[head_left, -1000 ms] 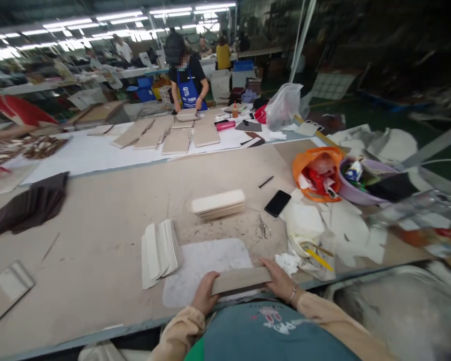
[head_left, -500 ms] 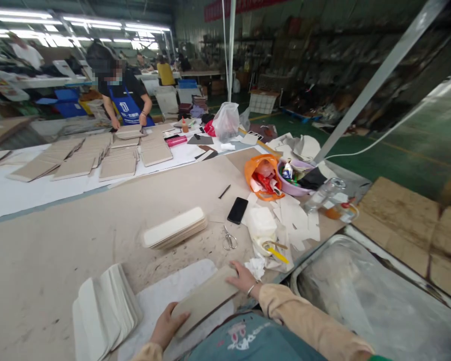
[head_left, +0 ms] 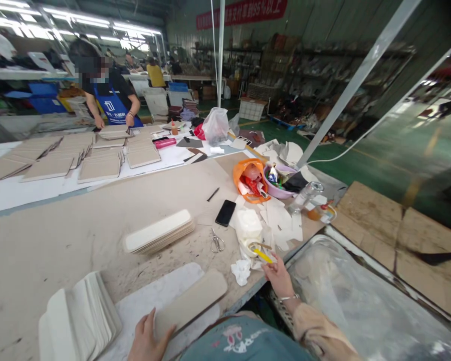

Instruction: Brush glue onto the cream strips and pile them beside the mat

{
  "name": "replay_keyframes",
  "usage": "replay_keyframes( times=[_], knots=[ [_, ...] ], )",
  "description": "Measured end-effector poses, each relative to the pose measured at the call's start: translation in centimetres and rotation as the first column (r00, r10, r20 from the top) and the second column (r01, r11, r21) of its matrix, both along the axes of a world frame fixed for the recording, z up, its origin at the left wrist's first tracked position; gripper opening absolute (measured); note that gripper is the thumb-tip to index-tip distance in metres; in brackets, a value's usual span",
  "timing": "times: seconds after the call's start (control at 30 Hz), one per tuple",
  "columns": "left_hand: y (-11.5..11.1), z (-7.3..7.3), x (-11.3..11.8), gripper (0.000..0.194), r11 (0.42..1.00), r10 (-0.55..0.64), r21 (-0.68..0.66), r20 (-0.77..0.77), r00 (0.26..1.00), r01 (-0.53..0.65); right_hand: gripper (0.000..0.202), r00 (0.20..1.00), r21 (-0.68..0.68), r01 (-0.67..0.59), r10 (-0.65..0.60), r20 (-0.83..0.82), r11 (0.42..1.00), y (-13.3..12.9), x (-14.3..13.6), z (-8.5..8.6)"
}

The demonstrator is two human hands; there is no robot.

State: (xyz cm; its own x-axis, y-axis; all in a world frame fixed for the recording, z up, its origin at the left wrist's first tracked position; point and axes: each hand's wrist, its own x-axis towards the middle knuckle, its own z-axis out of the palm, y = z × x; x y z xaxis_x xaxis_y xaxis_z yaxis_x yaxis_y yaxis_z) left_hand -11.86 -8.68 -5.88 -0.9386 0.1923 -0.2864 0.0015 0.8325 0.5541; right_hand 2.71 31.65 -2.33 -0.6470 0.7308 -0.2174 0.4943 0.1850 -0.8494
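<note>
My left hand grips the near left end of a long beige board with rounded corners, thumb on top. The board lies on a white sheet on the table. At the table's right edge, the fingertips of my right hand close on the end of a yellow handle. The handle's other end rests at a small white tub; what kind of tool it is cannot be made out. Beside my right hand lies crumpled white tissue.
Stacked pale boards and fanned white pieces lie to the left. Scissors, a phone, an orange bag and a purple basin stand ahead. A co-worker handles panels across the table.
My right hand has let go of the board's far end and moved right to the yellow handle. My left hand stays on the board. The view has shifted to the right.
</note>
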Motion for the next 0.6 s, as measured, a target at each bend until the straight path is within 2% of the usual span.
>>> replay_keyframes(
  times=[0.13,0.23,0.43,0.6],
  knots=[
    [0.0,0.3,0.4,0.079,1.0,-0.02,-0.007,-0.012,1.0,0.02,0.049,0.994,0.094,-0.095,0.09,0.058,0.991,1.1,-2.3,0.3],
    [-0.1,0.2,0.8,0.074,1.0,0.013,0.009,-0.02,1.0,-0.013,0.049,0.991,0.134,-0.115,0.104,0.088,0.984,2.3,-3.3,0.5],
    [-0.4,-0.3,1.4,0.07,0.995,0.043,0.088,-0.036,0.998,-0.04,0.044,0.967,0.205,-0.206,0.167,0.194,0.957,3.9,-4.5,1.2],
    [-0.9,-0.2,1.1,0.072,0.992,0.082,0.096,-0.017,0.996,-0.08,0.027,0.926,0.259,-0.306,0.223,0.305,0.916,3.9,-4.0,2.1]
  ],
)
